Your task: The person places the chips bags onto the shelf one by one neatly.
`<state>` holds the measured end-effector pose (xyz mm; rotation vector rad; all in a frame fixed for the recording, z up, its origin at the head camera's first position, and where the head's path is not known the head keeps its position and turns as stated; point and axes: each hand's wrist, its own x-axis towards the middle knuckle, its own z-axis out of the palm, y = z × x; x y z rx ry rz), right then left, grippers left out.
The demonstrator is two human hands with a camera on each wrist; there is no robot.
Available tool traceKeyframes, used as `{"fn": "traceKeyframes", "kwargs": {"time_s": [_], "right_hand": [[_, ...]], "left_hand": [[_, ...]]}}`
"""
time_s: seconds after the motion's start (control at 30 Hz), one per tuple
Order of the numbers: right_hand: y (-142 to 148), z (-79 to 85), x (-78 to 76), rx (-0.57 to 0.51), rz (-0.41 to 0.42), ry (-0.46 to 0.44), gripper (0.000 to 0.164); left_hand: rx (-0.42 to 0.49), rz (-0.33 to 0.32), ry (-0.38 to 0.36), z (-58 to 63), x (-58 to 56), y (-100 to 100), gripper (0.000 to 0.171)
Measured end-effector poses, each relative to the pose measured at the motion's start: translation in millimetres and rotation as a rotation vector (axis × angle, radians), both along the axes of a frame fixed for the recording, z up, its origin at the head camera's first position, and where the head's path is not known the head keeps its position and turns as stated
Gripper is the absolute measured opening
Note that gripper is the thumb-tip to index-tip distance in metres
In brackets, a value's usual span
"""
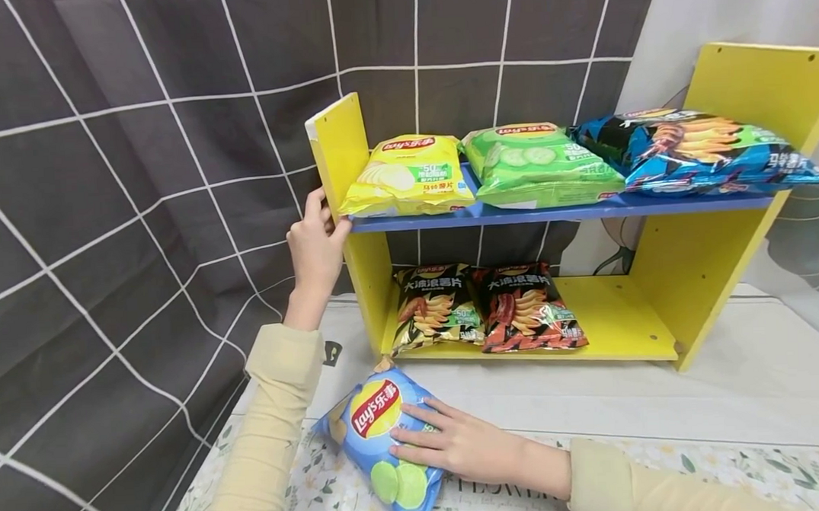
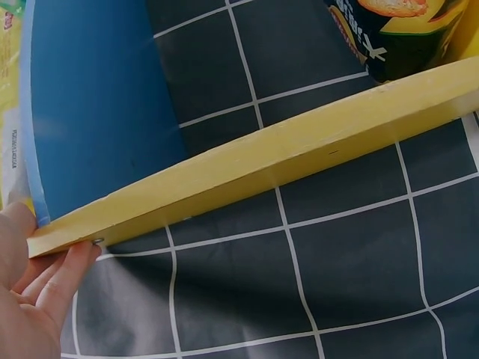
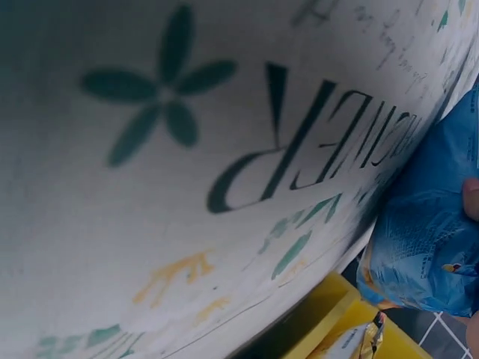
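My left hand grips the front edge of the shelf's yellow left side panel, level with the blue shelf board. In the left wrist view its thumb lies on one face and the fingers on the other. Below, my right hand holds a blue Lay's chip bag with lime pictures, its fingers spread over the printed front. The right wrist view shows the thumb against the side of the bag covered in small print. The bag tilts in front of the shelf's lower left corner.
On the upper board lie a yellow chip bag, a green one and a blue-black one. Below, a black-and-gold bag and a black-and-red bag lean side by side. A dark grid curtain hangs left and behind.
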<state>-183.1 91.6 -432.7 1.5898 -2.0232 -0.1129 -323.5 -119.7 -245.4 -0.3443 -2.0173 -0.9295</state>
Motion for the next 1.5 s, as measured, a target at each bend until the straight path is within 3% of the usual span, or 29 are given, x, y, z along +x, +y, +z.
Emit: {"fn": "traceKeyframes", "kwargs": {"time_s": [0.3,0.63,1.1,1.5], "right_hand": [[11.2,10.5,7.9,-0.064,0.079,0.04,0.039],[30.8,16.9,14.3,-0.075,0.088,0.057,0.042],[67.6,25.6,24.0,-0.101,0.191,0.131,0.037],[100.8,62.6,32.1,-0.215,0.232,0.231,0.037]], "left_hand": [[0.001,-0.008,0.017,-1.2,-1.3,0.3,0.039],[0.008,-0.006,0.024,-0.4,-2.4,-0.4,0.04],[0.025,-0.017,-0.001,0.3,-1.4,-0.2,0.04],[0.023,-0.008,0.007,-1.5,-3.4,-0.7,0.039]]}}
